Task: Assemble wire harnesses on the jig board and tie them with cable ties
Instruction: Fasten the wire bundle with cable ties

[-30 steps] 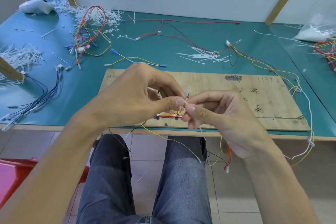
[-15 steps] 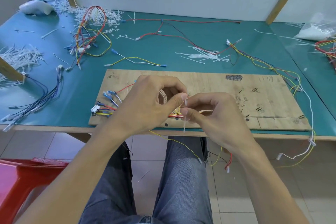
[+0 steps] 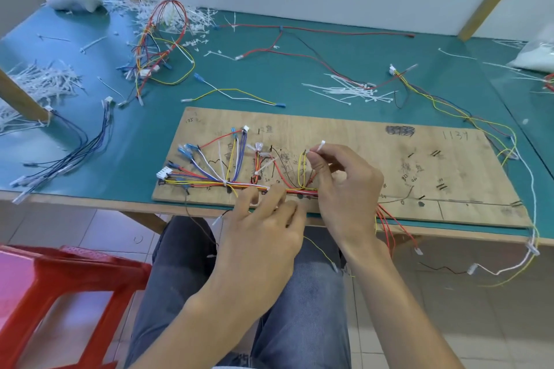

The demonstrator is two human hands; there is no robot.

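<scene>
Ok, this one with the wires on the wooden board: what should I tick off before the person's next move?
1. Right hand holds a cable tie: ok, pinched between thumb and forefinger.
2. Left hand steadies the wire bundle: cannot tell; its fingers touch the bundle at the board's near edge, but the grip is unclear.
3. Tie looped round the bundle: cannot tell, hidden behind the right hand.
4. Board flat on the table: ok.
5. Spare ties at hand: ok, a heap lies beyond the board.
</scene>
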